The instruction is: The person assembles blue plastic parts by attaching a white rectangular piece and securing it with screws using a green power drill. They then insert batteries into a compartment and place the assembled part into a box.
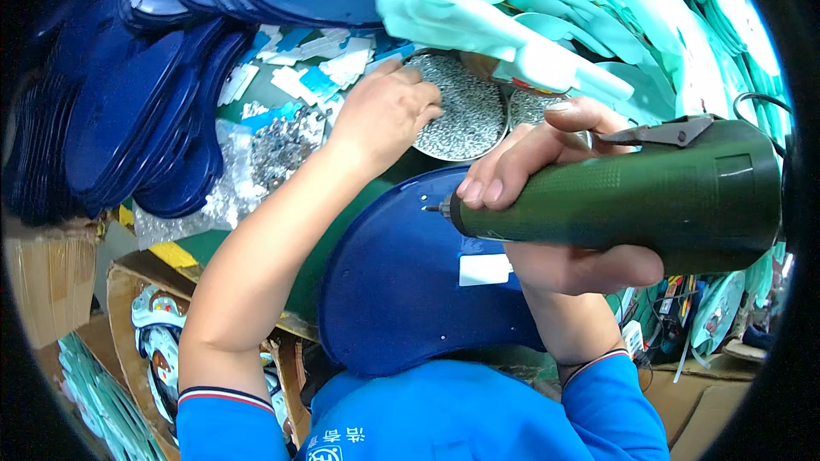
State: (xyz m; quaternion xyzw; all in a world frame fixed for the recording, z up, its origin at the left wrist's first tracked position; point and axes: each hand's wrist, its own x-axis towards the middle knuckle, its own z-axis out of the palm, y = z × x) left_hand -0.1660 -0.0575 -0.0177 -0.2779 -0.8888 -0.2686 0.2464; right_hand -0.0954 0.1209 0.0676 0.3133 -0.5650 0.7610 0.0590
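The electric screwdriver (623,205) has a smooth, dark green cylindrical body with a textured patch, a long metal lever along its upper side and a slim metal bit at its nose. Below it, a glossy dark blue plastic panel (410,290) with a rounded, curving outline bears 1 white rectangular label (484,270). Small silvery fasteners (465,107) fill a round, thin-walled dish (462,160) with a grainy glitter; flat blue and white strips (318,81) and a crinkled clear plastic bag (224,179) lie to its left. Smooth blue panels (128,111) are stacked at the far left, and curved mint-green plastic pieces (572,43) heap up at the upper right. The right hand (528,158) is wrapped around the screwdriver, the bit pointing left over the panel's upper part; whether it touches is unclear. The left hand (384,111) has its fingers bent at the dish's left edge, beyond the panel; whether it pinches any fasteners cannot be told.
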